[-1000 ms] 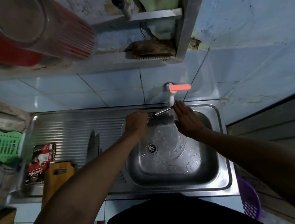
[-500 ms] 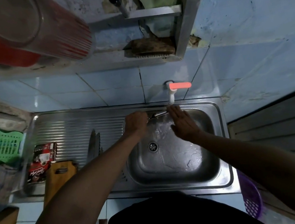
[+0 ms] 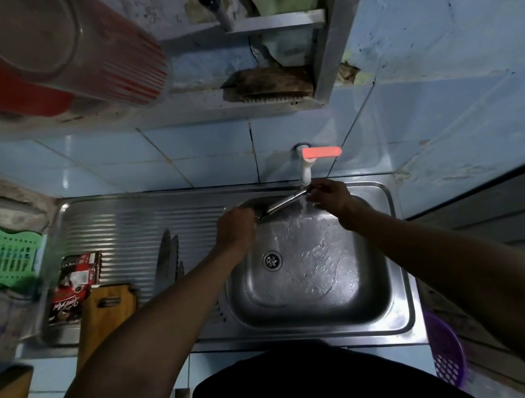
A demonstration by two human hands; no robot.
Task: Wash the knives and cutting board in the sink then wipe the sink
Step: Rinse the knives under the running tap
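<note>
Steel sink [image 3: 397, 287] below both hands, wet, drain [image 3: 271, 260] just under the left hand. Ribbed drainboard [image 3: 119, 222] out to the left of the left hand. Board [image 3: 109, 308], wooden, well left of and nearer than the left hand, lying over the drainboard's near edge. Red packet [image 3: 73, 282] just beyond the board. More knives [image 3: 168, 259] on the drainboard, between the board and the left hand. Left hand [image 3: 236, 225] over the basin's far left corner, fingers curled round one end of a knife [image 3: 284, 202]. Right hand [image 3: 328, 193] right of it, under the tap [image 3: 305, 171], fingertips pinching the knife's other end. Knife spanning the gap between the two hands, tilted up toward the right, directly in the water stream; cannot tell which end is the handle. Purple basket [image 3: 448, 355] on the floor, far below the right hand.
</note>
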